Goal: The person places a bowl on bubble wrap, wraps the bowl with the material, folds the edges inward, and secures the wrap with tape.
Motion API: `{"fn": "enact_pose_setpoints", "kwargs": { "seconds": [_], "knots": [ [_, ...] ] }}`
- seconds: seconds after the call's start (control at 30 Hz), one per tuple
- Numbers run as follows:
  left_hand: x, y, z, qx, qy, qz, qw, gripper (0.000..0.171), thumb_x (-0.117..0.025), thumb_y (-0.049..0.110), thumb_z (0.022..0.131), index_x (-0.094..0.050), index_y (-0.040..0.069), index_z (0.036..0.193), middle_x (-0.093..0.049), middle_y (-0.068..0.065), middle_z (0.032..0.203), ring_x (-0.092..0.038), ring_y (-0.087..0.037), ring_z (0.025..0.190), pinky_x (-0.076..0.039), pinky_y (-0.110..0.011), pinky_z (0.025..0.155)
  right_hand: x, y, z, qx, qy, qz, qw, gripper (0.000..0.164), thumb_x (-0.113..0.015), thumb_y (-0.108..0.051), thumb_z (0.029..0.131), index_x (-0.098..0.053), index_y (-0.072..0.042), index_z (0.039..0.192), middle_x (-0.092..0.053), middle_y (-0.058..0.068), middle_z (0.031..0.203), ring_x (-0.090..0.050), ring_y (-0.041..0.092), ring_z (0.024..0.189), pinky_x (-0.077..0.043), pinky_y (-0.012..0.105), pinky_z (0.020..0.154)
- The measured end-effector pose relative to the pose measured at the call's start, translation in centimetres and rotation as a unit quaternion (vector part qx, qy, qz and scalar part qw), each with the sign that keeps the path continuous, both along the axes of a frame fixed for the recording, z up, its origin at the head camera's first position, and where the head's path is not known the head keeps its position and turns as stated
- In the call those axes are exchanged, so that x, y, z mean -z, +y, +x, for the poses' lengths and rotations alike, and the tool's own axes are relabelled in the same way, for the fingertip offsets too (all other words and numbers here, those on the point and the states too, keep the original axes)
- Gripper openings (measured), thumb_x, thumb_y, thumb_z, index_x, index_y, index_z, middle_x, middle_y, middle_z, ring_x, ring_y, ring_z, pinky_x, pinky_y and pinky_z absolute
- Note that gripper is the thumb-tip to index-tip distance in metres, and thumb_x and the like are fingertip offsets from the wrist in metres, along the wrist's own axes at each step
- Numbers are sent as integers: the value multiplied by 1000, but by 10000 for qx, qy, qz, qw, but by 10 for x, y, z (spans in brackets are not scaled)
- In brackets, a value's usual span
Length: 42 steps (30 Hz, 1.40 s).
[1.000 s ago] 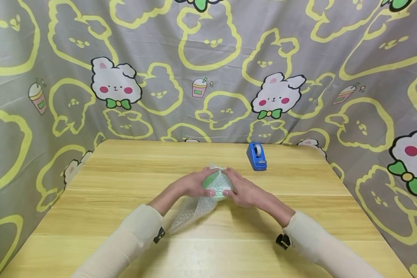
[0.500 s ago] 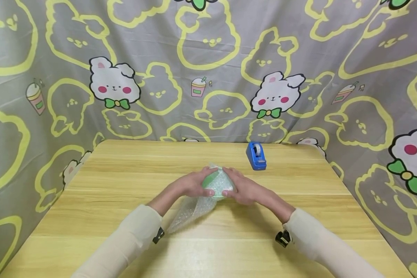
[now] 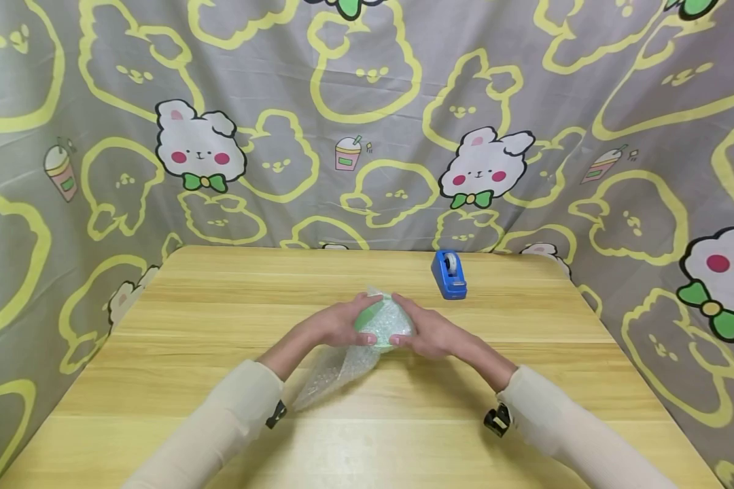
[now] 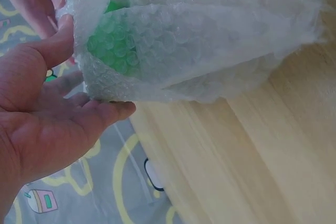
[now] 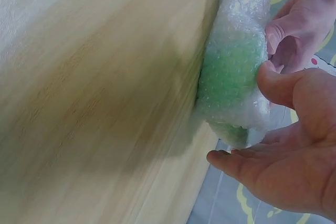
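Between my two hands sits a green, rounded object (image 3: 369, 317) in bubble wrap (image 3: 350, 367); the wrap blurs its kind. My left hand (image 3: 342, 324) holds its left side, thumb at the near edge and fingers reaching round the far side. On the opposite side my right hand (image 3: 431, 331) grips it likewise, its thumb close to the left one. A loose tail of wrap trails toward the near left. Green shows through layered bubble wrap (image 4: 194, 35) in the left wrist view. The right wrist view shows the wrapped green body (image 5: 233, 74) beside my thumb.
A blue tape dispenser (image 3: 449, 275) with a roll of clear tape stands at the back right of the wooden table (image 3: 232, 285). Behind and along both sides hangs a grey curtain (image 3: 269, 81) with cartoon prints. A black device (image 3: 497, 420) is strapped at the right wrist.
My hands stay nearly in place around the wrapped object. The wrap under my right hand looks slightly wider and rounder than a second ago. The head view has shifted a little.
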State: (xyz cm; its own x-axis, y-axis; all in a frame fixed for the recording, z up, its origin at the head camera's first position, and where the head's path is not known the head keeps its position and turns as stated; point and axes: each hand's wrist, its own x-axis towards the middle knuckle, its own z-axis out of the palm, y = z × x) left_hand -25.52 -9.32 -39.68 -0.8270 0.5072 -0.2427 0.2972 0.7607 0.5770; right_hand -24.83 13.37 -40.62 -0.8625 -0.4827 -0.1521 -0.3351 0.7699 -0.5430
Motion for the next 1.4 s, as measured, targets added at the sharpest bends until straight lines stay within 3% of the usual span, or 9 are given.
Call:
{"fn": "enact_pose_setpoints", "kwargs": {
  "seconds": [0.17, 0.3, 0.53, 0.73, 0.87, 1.07, 1.2, 1.33, 1.4],
  "knots": [
    [0, 0, 0, 46, 115, 24, 9999, 84, -73, 30, 94, -25, 21, 163, -11, -24, 168, -29, -47, 149, -27, -60, 120, 0, -1, -2, 51, 15, -1, 10000, 87, -71, -32, 95, -20, -12, 163, -46, 28, 152, -54, 42, 132, -47, 55, 107],
    [2, -2, 2, -89, 265, 42, 9996, 88, -74, 34, 93, -24, 15, 163, -20, -25, 166, -26, -44, 151, -25, -59, 121, 0, -1, -3, 178, -94, -38, 9998, 86, -73, -32, 94, -23, -14, 163, -46, 27, 153, -51, 45, 134, -45, 58, 109],
    [8, -9, 8, -437, 330, 59, 9985, 95, -72, 46, 93, -17, 17, 164, -49, -24, 152, -50, -45, 136, -41, -55, 113, -2, -1, -2, 317, -120, -71, 9994, 86, -76, -31, 92, -27, -15, 161, -46, 26, 153, -49, 46, 136, -42, 59, 111],
    [9, -17, 11, -753, -111, 216, 9969, 105, -69, 52, 93, -7, 6, 163, -48, -31, 149, -48, -46, 137, -40, -55, 114, -2, -3, -1, 418, -115, -64, 9990, 86, -77, -29, 91, -28, -14, 161, -46, 26, 153, -47, 47, 138, -39, 60, 113],
    [5, -24, 12, -991, -341, 346, 9939, 103, -66, 55, 94, -8, 5, 163, -47, -30, 150, -48, -44, 138, -38, -55, 115, -2, -4, 0, 490, -89, -42, 9988, 86, -77, -28, 90, -29, -14, 161, -47, 26, 152, -48, 46, 137, -40, 60, 112],
    [4, -38, 14, -1209, -674, 690, 9880, 89, -61, 49, 99, -19, 1, 160, -47, -30, 150, -53, -43, 133, -42, -56, 112, -4, -5, -1, 501, -118, 52, 9987, 86, -77, -30, 91, -28, -16, 161, -47, 26, 152, -48, 46, 137, -41, 60, 111],
    [5, -47, 18, -1303, -1038, 807, 9827, 74, -55, 45, 103, -29, 0, 156, -47, -30, 149, -66, -41, 112, -49, -55, 104, -6, -6, -1, 510, -196, 146, 9984, 86, -76, -31, 92, -27, -17, 161, -45, 25, 154, -45, 46, 139, -39, 60, 113],
    [6, -54, 22, -1365, -1564, 942, 9737, 58, -51, 40, 106, -43, -2, 146, -60, -23, 132, -69, -31, 96, -57, -50, 91, -8, -7, -1, 462, -184, 231, 9985, 85, -76, -31, 92, -28, -15, 161, -45, 25, 155, -44, 46, 140, -38, 60, 114],
    [7, -57, 22, -1349, -1817, 1038, 9685, 49, -49, 37, 107, -48, -1, 139, -63, -14, 109, -65, -23, 85, -59, -42, 80, -8, -7, -1, 424, -160, 242, 9987, 84, -76, -30, 92, -29, -13, 160, -45, 25, 154, -44, 47, 140, -37, 59, 114]
  ]
}}
